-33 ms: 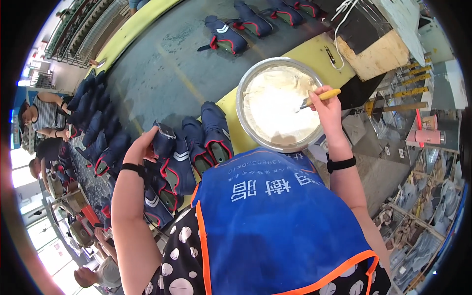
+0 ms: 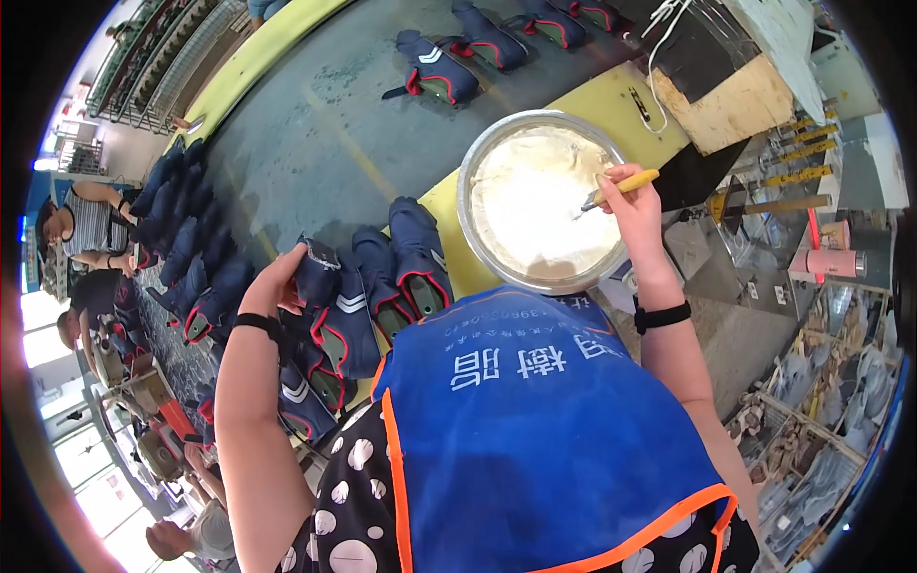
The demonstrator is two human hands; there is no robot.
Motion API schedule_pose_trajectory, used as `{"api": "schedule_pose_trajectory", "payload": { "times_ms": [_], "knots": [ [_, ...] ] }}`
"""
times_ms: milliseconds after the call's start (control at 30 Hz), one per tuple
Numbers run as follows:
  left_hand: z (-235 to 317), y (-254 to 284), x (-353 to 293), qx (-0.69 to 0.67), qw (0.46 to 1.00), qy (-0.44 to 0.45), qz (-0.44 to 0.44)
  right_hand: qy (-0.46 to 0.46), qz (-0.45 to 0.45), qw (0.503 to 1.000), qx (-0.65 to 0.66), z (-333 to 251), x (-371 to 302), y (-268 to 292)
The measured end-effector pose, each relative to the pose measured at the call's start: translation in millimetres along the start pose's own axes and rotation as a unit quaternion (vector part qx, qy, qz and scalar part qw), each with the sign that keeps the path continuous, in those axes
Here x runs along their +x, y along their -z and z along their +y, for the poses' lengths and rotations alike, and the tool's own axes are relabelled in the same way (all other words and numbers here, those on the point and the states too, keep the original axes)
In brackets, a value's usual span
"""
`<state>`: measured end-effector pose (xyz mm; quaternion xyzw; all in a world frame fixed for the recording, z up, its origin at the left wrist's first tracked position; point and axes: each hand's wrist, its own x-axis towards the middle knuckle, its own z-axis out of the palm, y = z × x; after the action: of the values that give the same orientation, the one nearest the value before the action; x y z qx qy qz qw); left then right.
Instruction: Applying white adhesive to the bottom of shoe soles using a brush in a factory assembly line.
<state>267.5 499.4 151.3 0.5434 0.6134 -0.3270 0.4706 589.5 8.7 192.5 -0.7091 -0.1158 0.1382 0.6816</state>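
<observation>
**Blue apron (image 2: 554,430) over spotted black garment (image 2: 330,500)**

Bright orange trim (image 2: 395,482) edges the apron; white printed lettering (image 2: 542,356) crosses its front. The garment's spots (image 2: 351,557) are white. Left hand (image 2: 279,277) and right hand (image 2: 636,204) are bare, with a black band (image 2: 664,317) at each wrist.

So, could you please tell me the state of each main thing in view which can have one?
Left hand: closed on a navy shoe
Navy shoe: held
Right hand: closed on the yellow-handled tool
Yellow-handled tool: held over the basin, tip contact unclear
Basin: uncovered, containing pale material
Pale material: partly lost in glare
Far shoes: lying in a row
Blue apron: worn
</observation>
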Motion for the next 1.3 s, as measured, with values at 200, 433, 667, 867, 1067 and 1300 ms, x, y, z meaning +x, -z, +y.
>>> {"api": "schedule_pose_trajectory", "payload": {
  "times_ms": [200,433,667,867,1067,1300],
  "knots": [
    [41,-15,-12,0.043,0.997,0.069,-0.003,-0.040,-0.036,0.995,-0.084,33,-1,12],
    [-10,-35,-18,-0.249,0.967,-0.052,-0.002,0.040,-0.026,0.955,-0.292,44,-9,12],
    [-44,-85,-114,-0.537,0.766,-0.315,-0.162,0.013,0.031,0.955,-0.296,16,-2,13],
    [-23,-146,-175,-0.382,0.766,-0.500,-0.129,0.098,0.035,0.991,-0.083,11,-7,-11],
    [25,-158,-166,-0.205,0.847,-0.440,-0.216,0.165,0.050,0.966,-0.193,29,-7,-9],
    [61,-162,-178,-0.137,0.859,-0.332,-0.365,0.328,-0.055,0.914,-0.232,-68,-34,-18]
  ]
}}
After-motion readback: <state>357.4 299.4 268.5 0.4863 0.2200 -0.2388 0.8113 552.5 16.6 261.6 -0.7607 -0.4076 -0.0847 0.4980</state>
